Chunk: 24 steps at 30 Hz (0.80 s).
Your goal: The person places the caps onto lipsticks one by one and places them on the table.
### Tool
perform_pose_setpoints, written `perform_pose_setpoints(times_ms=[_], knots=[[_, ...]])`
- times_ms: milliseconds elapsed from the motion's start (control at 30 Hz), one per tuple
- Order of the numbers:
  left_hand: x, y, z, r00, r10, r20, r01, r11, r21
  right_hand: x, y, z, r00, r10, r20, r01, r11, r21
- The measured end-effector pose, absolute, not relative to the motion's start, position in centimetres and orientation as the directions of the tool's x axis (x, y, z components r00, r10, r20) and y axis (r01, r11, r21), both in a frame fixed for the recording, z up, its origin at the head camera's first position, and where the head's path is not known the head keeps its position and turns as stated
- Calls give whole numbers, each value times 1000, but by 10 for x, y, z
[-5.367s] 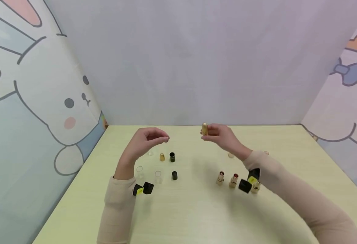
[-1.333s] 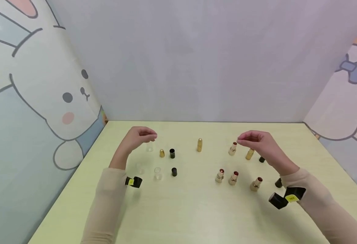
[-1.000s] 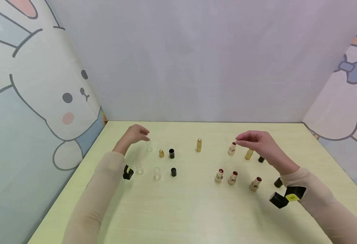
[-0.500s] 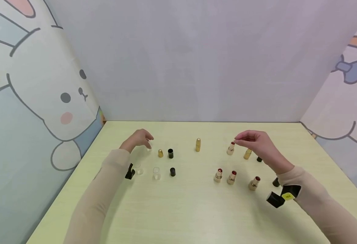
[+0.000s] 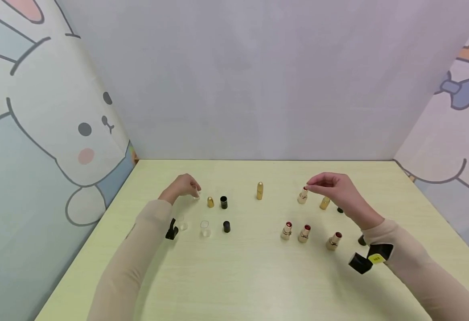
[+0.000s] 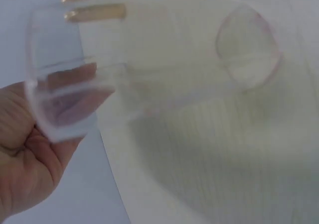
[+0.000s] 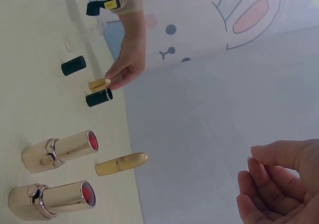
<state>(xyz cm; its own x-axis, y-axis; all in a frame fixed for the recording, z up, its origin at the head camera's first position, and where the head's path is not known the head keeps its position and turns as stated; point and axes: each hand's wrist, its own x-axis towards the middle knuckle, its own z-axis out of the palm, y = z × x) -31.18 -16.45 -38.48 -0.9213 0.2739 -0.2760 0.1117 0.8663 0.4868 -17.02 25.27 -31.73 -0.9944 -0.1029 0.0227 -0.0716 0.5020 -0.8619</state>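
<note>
In the head view my left hand (image 5: 183, 185) reaches down at the back left, thumb and fingertips pinching a small clear cap (image 5: 196, 196) that stands on the table. My fingers partly cover that cap. A gold cap (image 5: 210, 202) and a black cap (image 5: 224, 202) stand just right of it. My right hand (image 5: 335, 187) hovers at the right with loosely curled fingers and nothing in them, as the right wrist view shows. Its fingertips are near the top of a pale-gold lipstick (image 5: 303, 196) with a red tip. At the back middle a gold capped lipstick (image 5: 260, 191) stands upright.
Another clear cap (image 6: 184, 69) looms close to the left wrist camera. A clear cap (image 5: 205, 229) and a black cap (image 5: 227, 227) stand nearer. Several uncapped lipsticks (image 5: 286, 231) stand front right, with a gold lipstick (image 5: 325, 203) behind. Fabric walls (image 5: 234, 80) enclose the table.
The gold lipstick earlier in my right hand now stands at the back middle. My right hand moved right and stays there. My left hand lowered onto the back clear cap, its fingers closing around it.
</note>
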Motion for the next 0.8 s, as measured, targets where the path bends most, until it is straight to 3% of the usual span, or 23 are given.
perform_pose_setpoints(times_ms=[433, 800], knots=[[-291, -161, -352, -913, 362, -188, 67, 586, 807, -175, 251, -322, -995, -96, 9, -59, 526, -848], [-252, -143, -336, -923, 380, -66, 105, 410, 906, -197, 250, -330, -994, -106, -29, -41, 605, -795]])
